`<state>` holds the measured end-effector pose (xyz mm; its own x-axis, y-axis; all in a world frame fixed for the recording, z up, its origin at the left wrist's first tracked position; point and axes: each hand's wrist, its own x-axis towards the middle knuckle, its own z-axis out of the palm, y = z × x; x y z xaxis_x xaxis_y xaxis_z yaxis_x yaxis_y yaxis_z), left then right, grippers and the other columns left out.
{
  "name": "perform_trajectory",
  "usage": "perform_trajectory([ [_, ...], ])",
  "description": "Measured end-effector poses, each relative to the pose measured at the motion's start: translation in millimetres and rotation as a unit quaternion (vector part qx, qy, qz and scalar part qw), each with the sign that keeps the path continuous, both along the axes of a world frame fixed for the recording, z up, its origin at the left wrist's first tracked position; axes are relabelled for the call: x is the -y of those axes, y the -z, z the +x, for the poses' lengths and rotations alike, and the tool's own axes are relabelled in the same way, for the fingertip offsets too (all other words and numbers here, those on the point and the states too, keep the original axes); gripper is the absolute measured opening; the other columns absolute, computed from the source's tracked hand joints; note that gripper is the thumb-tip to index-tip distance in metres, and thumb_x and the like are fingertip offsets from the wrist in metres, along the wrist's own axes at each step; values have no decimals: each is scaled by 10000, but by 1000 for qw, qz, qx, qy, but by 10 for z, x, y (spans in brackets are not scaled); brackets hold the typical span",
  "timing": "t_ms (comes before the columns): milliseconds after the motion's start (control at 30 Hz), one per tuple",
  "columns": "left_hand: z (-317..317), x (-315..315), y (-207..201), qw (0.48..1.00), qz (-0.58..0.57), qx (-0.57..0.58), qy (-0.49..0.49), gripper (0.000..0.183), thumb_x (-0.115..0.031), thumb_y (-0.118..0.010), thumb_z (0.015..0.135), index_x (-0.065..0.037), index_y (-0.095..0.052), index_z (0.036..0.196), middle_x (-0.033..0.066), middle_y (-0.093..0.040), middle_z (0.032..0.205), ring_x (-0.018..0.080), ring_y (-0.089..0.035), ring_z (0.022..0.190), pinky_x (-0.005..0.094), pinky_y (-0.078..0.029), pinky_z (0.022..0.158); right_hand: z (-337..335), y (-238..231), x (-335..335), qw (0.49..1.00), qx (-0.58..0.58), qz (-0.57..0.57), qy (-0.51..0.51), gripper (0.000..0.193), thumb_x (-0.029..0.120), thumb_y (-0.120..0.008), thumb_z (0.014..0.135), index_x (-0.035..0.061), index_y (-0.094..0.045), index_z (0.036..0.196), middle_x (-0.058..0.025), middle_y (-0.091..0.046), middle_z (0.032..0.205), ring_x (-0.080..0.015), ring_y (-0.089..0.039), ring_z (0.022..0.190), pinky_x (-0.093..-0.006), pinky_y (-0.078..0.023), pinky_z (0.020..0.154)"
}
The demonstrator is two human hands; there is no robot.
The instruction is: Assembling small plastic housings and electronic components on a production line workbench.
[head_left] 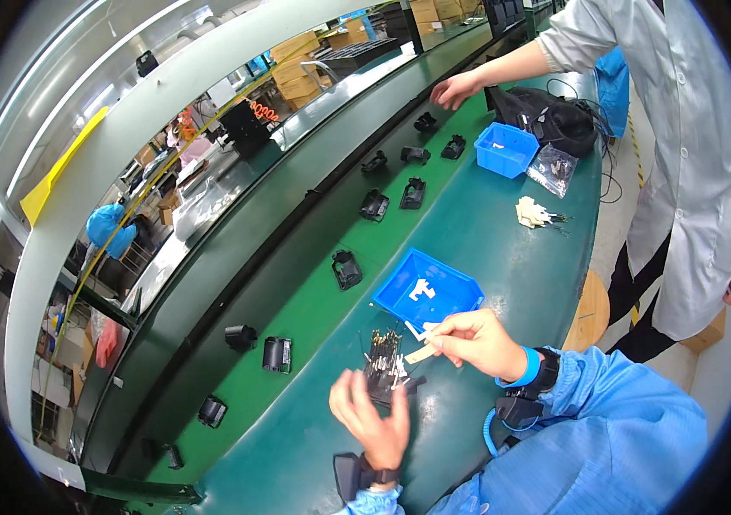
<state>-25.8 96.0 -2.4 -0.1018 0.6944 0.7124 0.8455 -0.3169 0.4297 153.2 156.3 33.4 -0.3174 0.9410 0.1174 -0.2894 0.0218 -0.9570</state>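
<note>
My right hand pinches a small flat cream strip between thumb and fingers. Below and left of it is my left hand, its fingers bent and apart at the near edge of a pile of thin black wired parts with pale ends. Whether its fingertips touch the pile I cannot tell. Just beyond the pile stands a blue bin with white pieces inside. A few pale strips lie between the bin and my right hand.
Black plastic housings are spaced along the green belt to the left. Farther up the table are another blue bin, a clear bag of parts, cream pieces with wires and a black bag. A co-worker's hand reaches over the belt.
</note>
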Motion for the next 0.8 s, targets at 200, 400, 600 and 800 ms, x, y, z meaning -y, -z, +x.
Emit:
perform_trajectory([
  [200, 192, 209, -395, 947, -111, 271, 132, 591, -130, -753, 678, 20, -475, 1178, 132, -541, 1038, 243, -537, 916, 369, -426, 828, -66, -85, 114, 998, 4, -21, -52, 123, 82, -584, 852, -13, -635, 911, -27, -610, 752, -41, -503, 596, -185, -406, 521],
  [400, 125, 328, -455, 746, -305, 543, 237, 231, -79, -623, 827, 66, -582, 1002, 101, -620, 807, 117, -562, 653, 227, -470, 603, -58, -203, 162, 964, 139, 172, -145, 123, 70, -610, 802, -5, -626, 898, -57, -579, 750, -98, -558, 672, -229, -447, 607],
  [600, 98, 442, -551, 726, -319, 562, 235, 165, -78, -587, 853, 82, -620, 871, 92, -614, 722, 103, -527, 557, 215, -415, 496, -37, -275, 192, 904, 113, 411, 3, 188, 96, -630, 781, 32, -617, 957, -77, -561, 854, -195, -537, 691, -297, -455, 609],
  [800, 115, 516, -552, 718, -333, 553, 261, 178, -45, -538, 874, 94, -600, 966, 119, -617, 759, 124, -540, 569, 232, -442, 512, -62, -202, 241, 889, 126, 434, -70, 183, 121, -629, 787, 20, -622, 939, -88, -559, 883, -234, -545, 771, -323, -463, 648],
])
